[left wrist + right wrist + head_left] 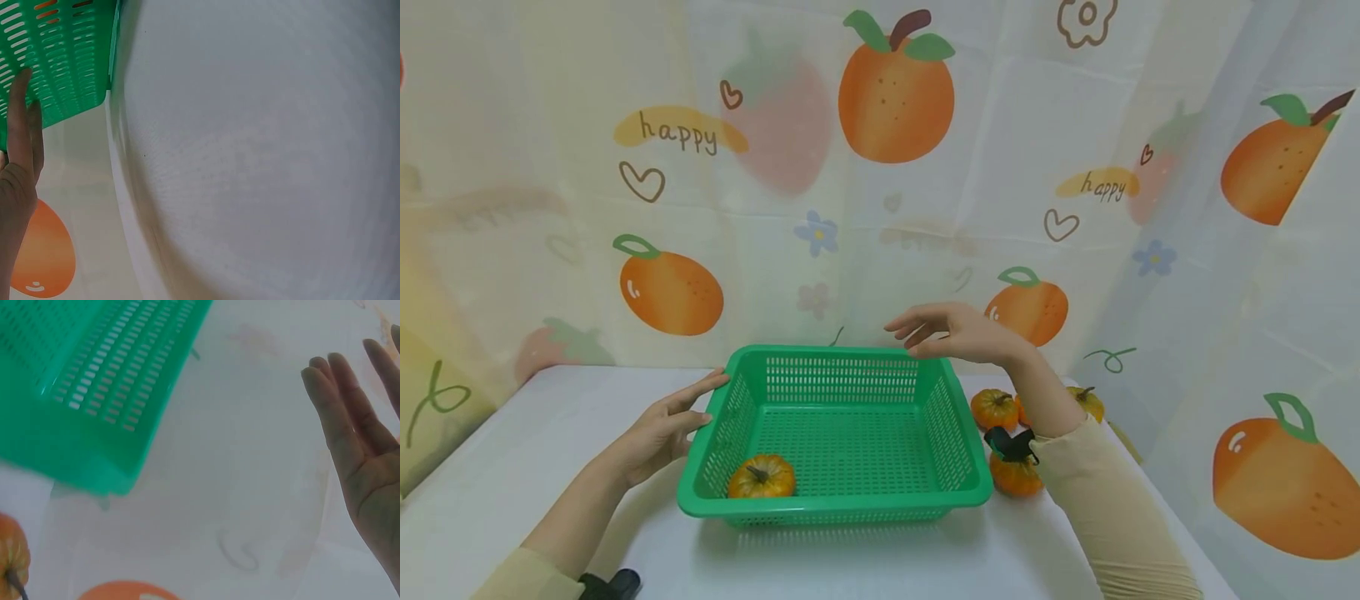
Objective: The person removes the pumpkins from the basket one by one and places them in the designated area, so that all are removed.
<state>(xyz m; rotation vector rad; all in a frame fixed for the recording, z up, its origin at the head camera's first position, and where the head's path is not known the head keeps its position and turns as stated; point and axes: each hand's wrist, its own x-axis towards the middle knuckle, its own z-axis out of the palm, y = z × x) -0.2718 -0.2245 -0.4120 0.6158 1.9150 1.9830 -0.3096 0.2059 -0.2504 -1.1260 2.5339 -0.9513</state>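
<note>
A person's two hands work at a green slotted basket set on a white surface, seen from a head-worn camera. Nearest the camera, a small orange pumpkin with a dark stem lies inside the basket, in its front left corner, against the near wall. The left hand rests against the outside of the basket's left rim, fingers straight and held loosely together, the tips touching the green plastic; the left wrist view shows the same straight fingers laid along the slotted wall. It grips nothing. To the right of the basket, just outside its wall, a cluster of small pumpkins sits on the surface, partly hidden behind the right forearm in its pale sleeve; one orange pumpkin stands just behind, and a yellower one lies farther right. Farther back, the right hand hovers above the basket's far right corner, palm down, fingers extended and slightly spread, holding nothing and clear of the rim. Behind everything hangs a pale curtain printed with oranges, strawberries, hearts and the word "happy".
</note>
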